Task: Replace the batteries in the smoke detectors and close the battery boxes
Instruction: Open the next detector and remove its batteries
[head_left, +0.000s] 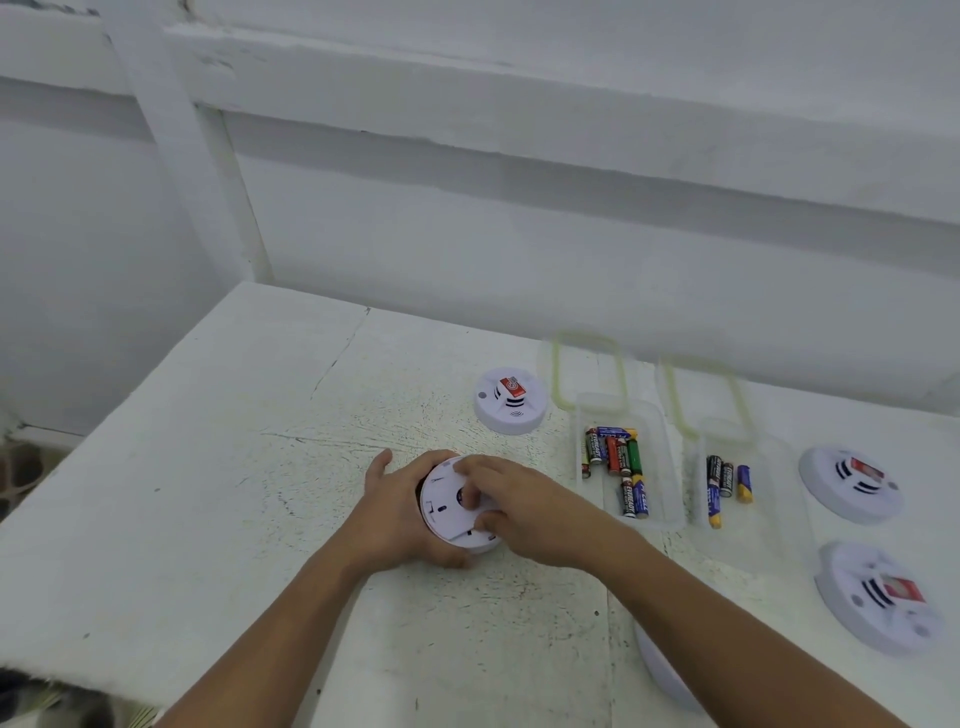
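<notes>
Lower R of frame, nearest on my feed: a white disc (662, 675) pokes out under the R forearm, too hidden to ID. Far R, detector 2 (878, 597) sits on the table (234, 467), detector 3 (852, 483) just beyond.

Centre: the detector (439, 512) lies back-up. L hand (395, 514) curls round its L rim, gripping. R hand (524, 509) sits on top, fingers bent onto the back plate, thumb at the near rim.

R of the hands, box A (662, 467) and box B (774, 493), both clear, hold batts (615, 457). Beyond them lie two lids (589, 371). Detector 4 (509, 400) is farthest, L of the lids.
</notes>
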